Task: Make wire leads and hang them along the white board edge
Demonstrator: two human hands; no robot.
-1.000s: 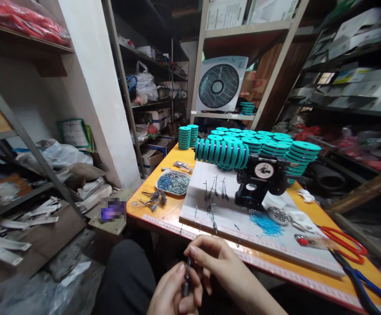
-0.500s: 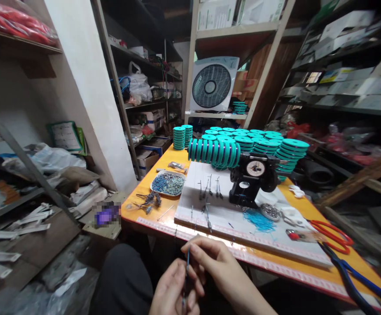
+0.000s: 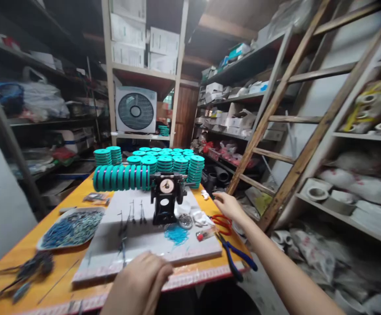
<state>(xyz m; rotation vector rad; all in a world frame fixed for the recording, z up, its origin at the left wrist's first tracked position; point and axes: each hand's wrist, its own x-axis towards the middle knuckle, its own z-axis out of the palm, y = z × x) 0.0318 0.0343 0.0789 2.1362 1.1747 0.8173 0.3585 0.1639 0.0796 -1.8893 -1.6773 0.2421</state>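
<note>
My left hand (image 3: 141, 278) is closed in front of the board's near edge, its back towards me; whatever its fingers hold is hidden. My right hand (image 3: 228, 204) reaches out past the table's right side with fingers stretched and nothing seen in them. Just below it lie red-handled scissors (image 3: 222, 223). Blue-handled pliers (image 3: 234, 256) rest at the table's right corner. On the white board (image 3: 141, 247) stands a black winding device (image 3: 164, 199) with a row of teal spools (image 3: 121, 177) on its shaft. Several thin dark fittings (image 3: 133, 212) stick up from the board.
Stacked teal spools (image 3: 195, 170) line the table's back. A white tray (image 3: 42, 243) of small blue pieces sits at left, with dark wiry parts (image 3: 33, 271) nearer. Blue strands (image 3: 176, 235) and a round dish (image 3: 185, 221) lie on the board. A wooden ladder (image 3: 285, 118) leans at right.
My view has swung right. My hands, earlier together on a thin dark rod, are now apart: the right has let go and stretched far forward and right; the left stays near the table edge.
</note>
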